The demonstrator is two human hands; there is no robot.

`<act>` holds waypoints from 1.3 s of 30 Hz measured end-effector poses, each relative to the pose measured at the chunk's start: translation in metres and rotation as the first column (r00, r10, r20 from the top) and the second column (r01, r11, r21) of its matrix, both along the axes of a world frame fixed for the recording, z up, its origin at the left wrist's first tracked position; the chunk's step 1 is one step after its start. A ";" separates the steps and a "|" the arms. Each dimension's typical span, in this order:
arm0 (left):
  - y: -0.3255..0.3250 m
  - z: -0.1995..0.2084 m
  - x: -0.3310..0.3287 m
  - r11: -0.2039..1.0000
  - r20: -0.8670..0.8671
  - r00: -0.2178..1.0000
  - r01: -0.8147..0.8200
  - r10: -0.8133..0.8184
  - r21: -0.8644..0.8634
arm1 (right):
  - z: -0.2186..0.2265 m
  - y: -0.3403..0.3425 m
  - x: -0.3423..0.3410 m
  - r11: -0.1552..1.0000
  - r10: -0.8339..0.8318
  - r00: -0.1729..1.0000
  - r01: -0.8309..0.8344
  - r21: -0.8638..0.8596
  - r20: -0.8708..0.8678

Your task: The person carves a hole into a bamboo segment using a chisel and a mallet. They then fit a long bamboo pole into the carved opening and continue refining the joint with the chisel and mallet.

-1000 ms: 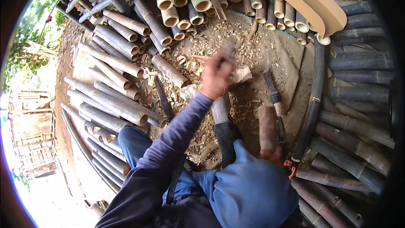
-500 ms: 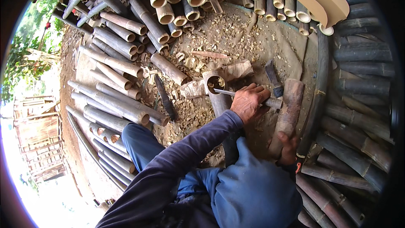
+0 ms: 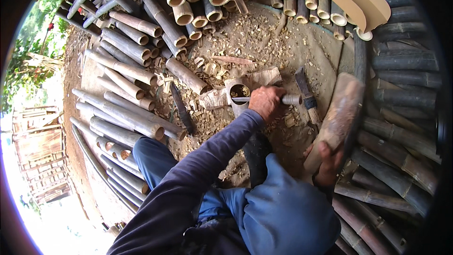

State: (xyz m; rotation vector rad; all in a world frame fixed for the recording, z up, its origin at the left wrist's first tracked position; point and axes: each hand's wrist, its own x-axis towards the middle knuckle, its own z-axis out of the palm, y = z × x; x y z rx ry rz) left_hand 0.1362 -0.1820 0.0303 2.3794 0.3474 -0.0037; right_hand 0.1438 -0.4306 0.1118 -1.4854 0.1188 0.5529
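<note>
My left hand [image 3: 267, 103] is closed round a chisel [image 3: 291, 99], its thick grey handle sticking out to the right. The chisel's narrow metal blade lies across the open mouth of a bamboo tube [image 3: 239, 109], which leans on a rough split wooden block [image 3: 214, 99]. How deep the tip reaches is unclear. Pale curled chips show inside the mouth. To the right, my right hand [image 3: 329, 163] grips the lower end of a thick round wooden club [image 3: 336, 118], tilted up to the right with a worn patch on its side. The club is apart from the chisel.
A hatchet-like blade with a wooden handle [image 3: 310, 106] lies between chisel and club. A dark long knife [image 3: 181, 108] rests on the chips at left. Bamboo tubes [image 3: 127, 118] are stacked left, behind and right. A cardboard piece [image 3: 351, 0] sits at the far right.
My right hand has swung the club right, away from the chisel. My left hand has shifted slightly left and away from me, and the chisel lies more level.
</note>
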 end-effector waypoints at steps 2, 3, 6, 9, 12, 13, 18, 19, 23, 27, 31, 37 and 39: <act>0.007 0.008 0.003 1.000 0.061 0.998 -0.008 0.009 -0.026 | 0.005 0.017 0.009 0.977 0.135 0.959 -0.087 -0.194 0.250; 0.006 0.006 0.000 1.000 0.051 0.998 -0.028 0.029 -0.012 | 0.003 0.034 0.011 0.916 0.314 0.864 -0.166 -0.366 0.394; 0.020 0.000 -0.018 0.993 0.159 0.980 -0.118 0.119 -0.015 | 0.020 0.054 0.028 0.823 0.521 0.758 -0.322 -0.469 0.394; 0.029 0.009 -0.024 0.996 0.171 0.981 -0.094 0.093 -0.006 | 0.047 0.056 0.040 0.865 0.498 0.770 -0.406 -0.294 0.400; 0.014 0.013 -0.023 0.992 0.233 0.965 -0.100 0.116 -0.077 | 0.053 0.051 0.024 0.954 0.260 0.859 -0.158 -0.254 0.440; 0.010 0.018 -0.021 0.989 0.258 0.959 -0.094 0.121 -0.114 | 0.054 0.051 0.021 0.943 0.269 0.855 -0.142 -0.300 0.443; 0.041 0.005 -0.028 0.979 0.216 0.976 0.058 -0.015 -0.197 | 0.033 0.070 0.031 0.807 0.585 0.675 -0.430 -0.405 0.450; 0.052 0.013 -0.012 0.934 0.195 0.981 0.066 0.004 -0.352 | 0.030 0.065 0.035 0.828 0.552 0.707 -0.404 -0.389 0.441; 0.101 0.046 0.053 0.833 0.215 0.972 0.195 -0.094 -0.518 | 0.035 0.062 0.035 0.928 0.369 0.898 -0.338 -0.158 0.240; 0.110 0.029 0.082 0.756 -0.166 0.956 0.077 -0.241 -0.650 | 0.030 0.046 0.052 0.967 0.240 0.941 -0.209 -0.148 0.239; 0.117 -0.008 0.081 0.703 -0.273 0.921 0.001 -0.277 -0.711 | 0.024 0.060 0.074 0.980 0.175 0.943 -0.139 -0.145 0.282; 0.113 0.001 0.083 0.695 -0.223 0.932 0.041 -0.285 -0.718 | 0.025 0.097 0.098 0.770 0.614 0.654 -0.377 -0.514 0.441; 0.122 0.004 0.068 0.713 -0.226 0.939 0.029 -0.259 -0.700 | 0.042 0.108 0.102 0.761 0.636 0.622 -0.407 -0.505 0.457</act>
